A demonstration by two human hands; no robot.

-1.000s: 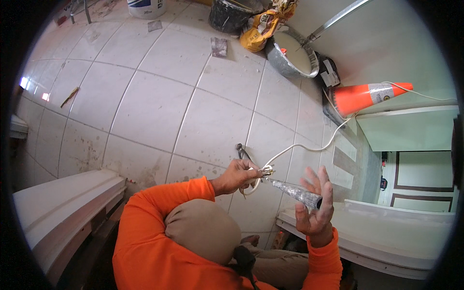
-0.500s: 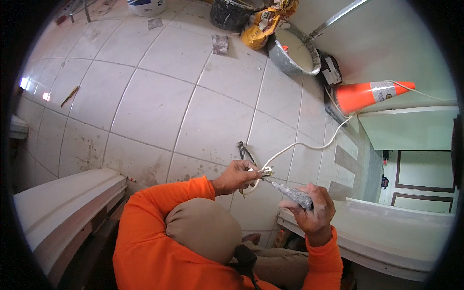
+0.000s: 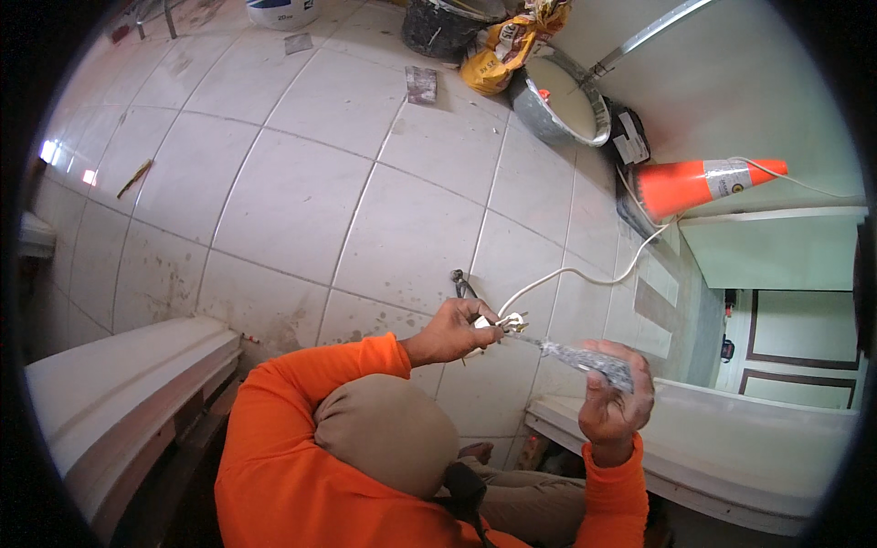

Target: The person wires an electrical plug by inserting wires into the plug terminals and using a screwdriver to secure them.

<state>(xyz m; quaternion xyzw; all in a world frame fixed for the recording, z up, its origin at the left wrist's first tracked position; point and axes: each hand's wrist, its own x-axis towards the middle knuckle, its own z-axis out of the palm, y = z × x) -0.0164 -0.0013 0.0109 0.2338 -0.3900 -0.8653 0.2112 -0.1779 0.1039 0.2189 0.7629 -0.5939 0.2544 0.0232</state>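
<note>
The left hand [image 3: 457, 330] pinches a white plug [image 3: 513, 322] between thumb and fingers; the right hand [image 3: 618, 395] curls around a grey-handled screwdriver [image 3: 577, 357]. Its tip is at the plug.

Looks like a building site indoors, in the midst of finishing or repair work; cannot tell whether in a home or elsewhere. Judging by the tile floor [image 3: 274, 201], smeared and spotted, with flat scraps [image 3: 421, 84] on it; by the white bucket [image 3: 283, 12], black bucket [image 3: 438, 35], yellow bag [image 3: 491, 60] and grey tub [image 3: 533, 112] near the pale wall [image 3: 740, 91]; by the orange traffic cone [image 3: 676, 185], pliers [image 3: 461, 281] and loose white cord [image 3: 585, 275] too.
</note>
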